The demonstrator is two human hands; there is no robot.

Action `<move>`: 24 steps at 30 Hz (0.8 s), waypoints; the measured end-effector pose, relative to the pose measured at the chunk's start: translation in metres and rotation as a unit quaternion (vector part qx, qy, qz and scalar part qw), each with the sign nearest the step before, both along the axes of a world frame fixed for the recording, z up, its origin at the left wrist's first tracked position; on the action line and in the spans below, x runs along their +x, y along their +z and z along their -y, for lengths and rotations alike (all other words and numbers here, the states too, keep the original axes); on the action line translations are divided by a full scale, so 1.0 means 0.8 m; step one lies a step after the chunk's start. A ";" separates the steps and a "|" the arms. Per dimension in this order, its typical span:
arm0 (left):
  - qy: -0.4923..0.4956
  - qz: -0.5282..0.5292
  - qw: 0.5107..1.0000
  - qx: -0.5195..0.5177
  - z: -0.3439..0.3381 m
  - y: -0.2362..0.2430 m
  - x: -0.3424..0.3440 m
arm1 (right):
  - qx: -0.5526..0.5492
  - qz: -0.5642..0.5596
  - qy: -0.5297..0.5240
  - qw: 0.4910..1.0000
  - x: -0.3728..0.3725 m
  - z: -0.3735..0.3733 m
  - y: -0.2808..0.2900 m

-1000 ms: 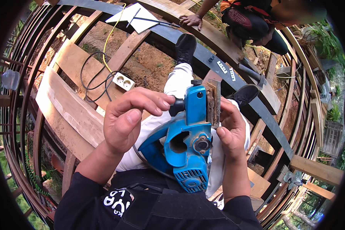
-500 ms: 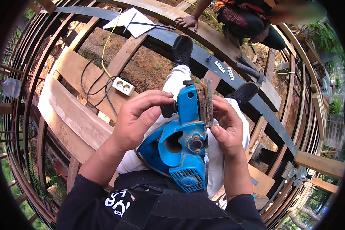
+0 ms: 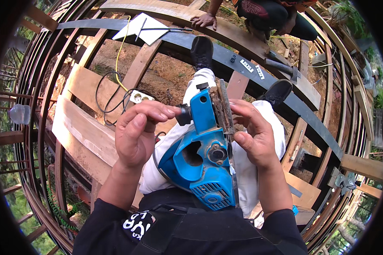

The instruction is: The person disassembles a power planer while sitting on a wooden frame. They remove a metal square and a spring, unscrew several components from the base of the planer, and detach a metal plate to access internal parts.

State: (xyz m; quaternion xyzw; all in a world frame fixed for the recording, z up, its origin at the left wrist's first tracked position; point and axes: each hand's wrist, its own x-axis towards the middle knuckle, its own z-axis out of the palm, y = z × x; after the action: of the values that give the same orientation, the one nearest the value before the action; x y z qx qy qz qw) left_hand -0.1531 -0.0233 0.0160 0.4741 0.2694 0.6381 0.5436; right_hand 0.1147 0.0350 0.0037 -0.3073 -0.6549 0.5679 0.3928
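A blue electric planer stands on its end across my lap, with its worn metal sole turned to the right. My left hand is at its left, fingers stretched toward the black front knob; the fingertips come close to it or touch it, without wrapping round. On the other side, my right hand is loosely curved beside the sole, thumb and fingers apart. Whether its fingertips touch the metal I cannot tell. Nothing shows in either palm.
A white socket block with a black cord lies on planks to the left. Ahead, a dark beam carries small white pieces; a hammer lies beyond. Gaps between beams show soil. A co-worker's hand rests on a board.
My left hand has drawn back slightly down and left of the planer's front. The planer leans a little more to the left at its top. The whole view has shifted slightly.
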 end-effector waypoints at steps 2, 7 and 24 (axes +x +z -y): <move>0.098 -0.036 0.981 -0.163 -0.005 -0.003 0.006 | 0.001 -0.006 0.001 1.000 -0.004 0.000 0.003; -0.020 0.027 0.958 -0.285 -0.001 -0.009 0.015 | -0.019 -0.008 0.000 1.000 -0.004 0.003 0.000; -0.108 0.091 0.963 -0.231 -0.027 -0.026 0.016 | -0.094 0.034 -0.035 0.994 0.006 0.094 0.021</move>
State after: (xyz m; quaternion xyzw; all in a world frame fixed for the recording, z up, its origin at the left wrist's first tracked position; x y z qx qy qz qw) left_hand -0.1404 -0.0017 -0.0045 0.3018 0.3059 0.5366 0.7263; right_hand 0.1198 -0.0400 0.0202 -0.3851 -0.6002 0.6020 0.3592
